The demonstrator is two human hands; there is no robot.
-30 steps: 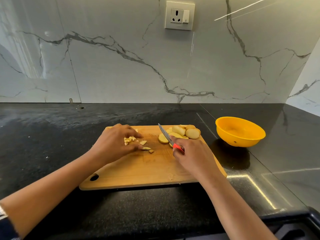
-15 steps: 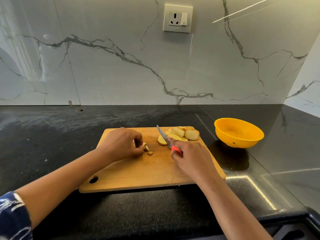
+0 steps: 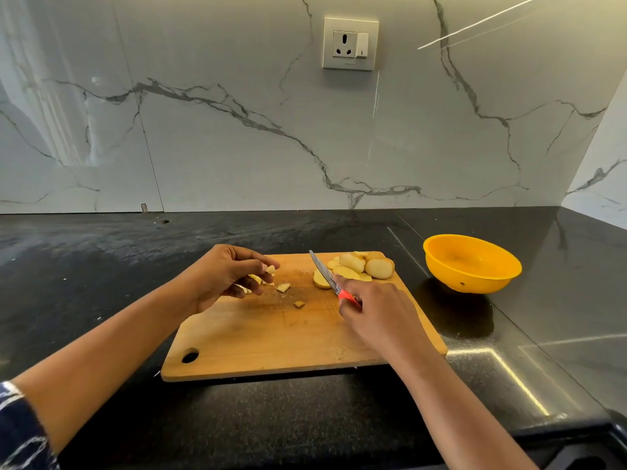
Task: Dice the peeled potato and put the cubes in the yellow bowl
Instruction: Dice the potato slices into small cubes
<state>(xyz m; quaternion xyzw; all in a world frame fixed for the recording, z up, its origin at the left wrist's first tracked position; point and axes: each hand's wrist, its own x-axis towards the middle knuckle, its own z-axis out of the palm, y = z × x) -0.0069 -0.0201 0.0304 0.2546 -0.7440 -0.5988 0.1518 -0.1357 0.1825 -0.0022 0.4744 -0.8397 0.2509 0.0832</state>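
Observation:
A wooden cutting board (image 3: 271,340) lies on the black counter. Several potato slices (image 3: 359,268) are piled at its far right corner. My left hand (image 3: 224,276) is raised just above the board's far left part, its fingers curled round several small potato cubes (image 3: 270,269). Two loose cubes (image 3: 283,287) lie on the board to the right of that hand. My right hand (image 3: 373,313) grips the red handle of a small knife (image 3: 324,271), whose blade points away, next to the slices. The yellow bowl (image 3: 471,262) stands to the right of the board and looks empty.
The black stone counter (image 3: 101,266) runs to a marble wall with a power socket (image 3: 350,44). A side wall closes the far right corner. The counter's front edge is at the lower right.
My left hand has gathered the scattered cubes and lifted off the board with them in its fingers. My right hand with the knife has hardly moved.

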